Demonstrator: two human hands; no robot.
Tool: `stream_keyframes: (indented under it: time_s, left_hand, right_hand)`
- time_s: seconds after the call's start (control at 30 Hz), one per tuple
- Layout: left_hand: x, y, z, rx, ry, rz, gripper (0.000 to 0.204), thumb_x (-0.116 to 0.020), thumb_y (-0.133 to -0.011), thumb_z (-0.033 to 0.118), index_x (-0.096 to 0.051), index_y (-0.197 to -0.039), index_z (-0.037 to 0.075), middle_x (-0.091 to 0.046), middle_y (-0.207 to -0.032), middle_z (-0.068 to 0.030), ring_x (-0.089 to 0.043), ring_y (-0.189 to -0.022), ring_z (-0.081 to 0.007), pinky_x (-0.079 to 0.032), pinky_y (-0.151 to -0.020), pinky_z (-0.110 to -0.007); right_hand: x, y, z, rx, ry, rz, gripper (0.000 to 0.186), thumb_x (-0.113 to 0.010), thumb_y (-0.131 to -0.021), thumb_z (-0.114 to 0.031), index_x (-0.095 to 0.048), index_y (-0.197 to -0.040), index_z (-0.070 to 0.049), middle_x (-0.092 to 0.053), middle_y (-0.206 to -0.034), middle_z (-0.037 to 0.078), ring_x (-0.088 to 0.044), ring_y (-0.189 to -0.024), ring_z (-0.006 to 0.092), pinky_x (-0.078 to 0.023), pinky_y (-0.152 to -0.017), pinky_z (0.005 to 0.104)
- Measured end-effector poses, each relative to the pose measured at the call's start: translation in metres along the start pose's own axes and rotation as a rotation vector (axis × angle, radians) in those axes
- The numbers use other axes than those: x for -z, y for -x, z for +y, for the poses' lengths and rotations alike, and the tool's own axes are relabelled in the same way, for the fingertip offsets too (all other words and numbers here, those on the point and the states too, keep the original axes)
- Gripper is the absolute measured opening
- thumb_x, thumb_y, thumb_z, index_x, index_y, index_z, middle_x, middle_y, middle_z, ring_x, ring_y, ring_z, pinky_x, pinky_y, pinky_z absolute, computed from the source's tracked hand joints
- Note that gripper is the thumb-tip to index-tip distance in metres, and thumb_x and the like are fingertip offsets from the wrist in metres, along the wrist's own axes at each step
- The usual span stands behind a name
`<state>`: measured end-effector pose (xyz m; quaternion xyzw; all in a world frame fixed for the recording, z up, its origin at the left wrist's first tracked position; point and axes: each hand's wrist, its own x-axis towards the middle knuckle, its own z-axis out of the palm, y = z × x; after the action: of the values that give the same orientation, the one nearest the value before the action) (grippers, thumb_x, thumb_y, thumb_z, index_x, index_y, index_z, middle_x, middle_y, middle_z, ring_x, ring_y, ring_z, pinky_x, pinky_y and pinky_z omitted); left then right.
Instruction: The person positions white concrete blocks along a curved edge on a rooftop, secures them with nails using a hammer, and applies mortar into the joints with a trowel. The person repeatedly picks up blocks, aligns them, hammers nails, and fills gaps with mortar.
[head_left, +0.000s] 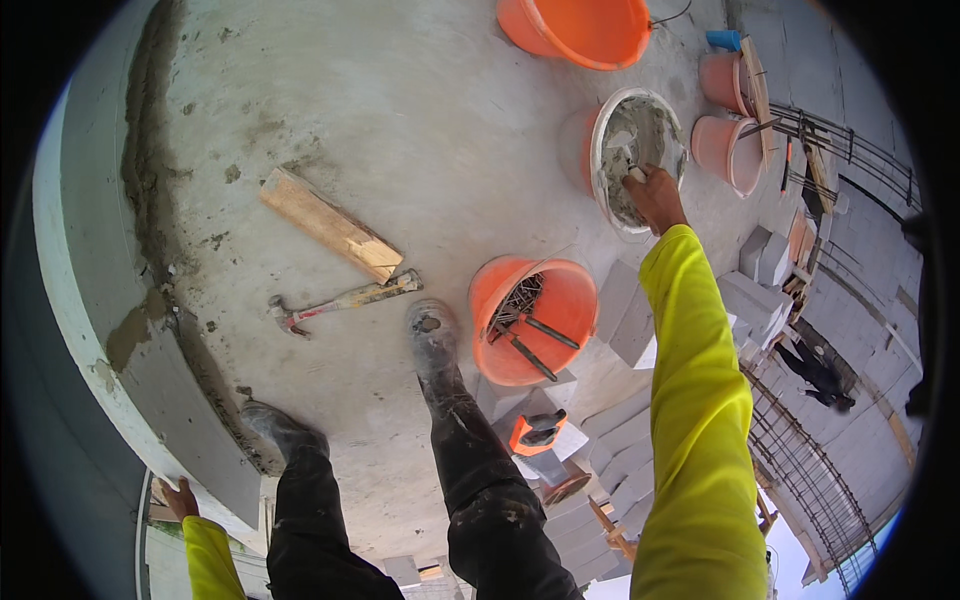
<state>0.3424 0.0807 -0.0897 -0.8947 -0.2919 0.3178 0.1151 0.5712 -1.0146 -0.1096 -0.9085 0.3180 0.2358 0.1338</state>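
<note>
My right hand is closed around the handle of a trowel, whose blade dips into grey mortar. The mortar fills much of a bucket with a pale, crusted rim, at the upper right. At the lower left, my left hand rests on the edge of a low grey block wall, its fingers stretched out and holding nothing. A patch of wet mortar clings to the wall, and a rough mortar strip runs along its foot.
A claw hammer and a wooden board lie on the floor left of my boots. An orange bucket holds nails and pincers. Another orange tub, two pinkish buckets, grey blocks and rebar cages stand around.
</note>
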Motion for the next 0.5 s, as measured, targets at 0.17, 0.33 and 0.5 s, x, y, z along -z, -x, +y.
stream_keyframes:
  time_s: [0.17, 0.33, 0.5]
  left_hand:
    - [-0.01, -0.002, 0.008, 0.42, 0.302, -0.06, 0.06, -0.059, -0.093, 0.039, -0.056, -0.133, -0.005, -0.065, -0.118, -0.0286, -0.065, -0.107, -0.0403, -0.052, -0.089, -0.05]
    - [0.003, 0.012, 0.027, 0.415, 0.452, -0.13, 0.042, -0.059, -0.093, 0.037, -0.067, -0.093, -0.004, -0.064, -0.074, -0.0155, -0.059, -0.06, -0.028, -0.046, -0.051, -0.048]
    - [0.001, 0.014, 0.026, 0.158, 0.457, -0.082, 0.039, -0.058, -0.093, 0.035, -0.068, -0.085, -0.002, -0.06, -0.064, -0.0118, -0.055, -0.052, -0.0251, -0.044, -0.046, -0.045]
  right_hand:
    - [-0.009, 0.044, 0.026, -0.278, -0.483, -0.046, 0.041, -0.065, -0.087, -0.032, -0.067, -0.111, 0.0, -0.059, -0.065, 0.005, -0.054, -0.051, 0.0129, -0.045, -0.045, 0.0308]
    - [-0.008, 0.044, 0.037, -0.241, -0.261, 0.027, 0.055, -0.067, -0.084, -0.033, -0.062, -0.127, 0.001, -0.062, -0.068, 0.008, -0.056, -0.05, 0.0159, -0.047, -0.046, 0.0321]
    - [-0.011, 0.008, 0.017, -0.196, -0.137, -0.049, 0.06, -0.067, -0.082, -0.032, -0.06, -0.13, 0.002, -0.064, -0.07, 0.009, -0.056, -0.051, 0.0176, -0.047, -0.047, 0.032]
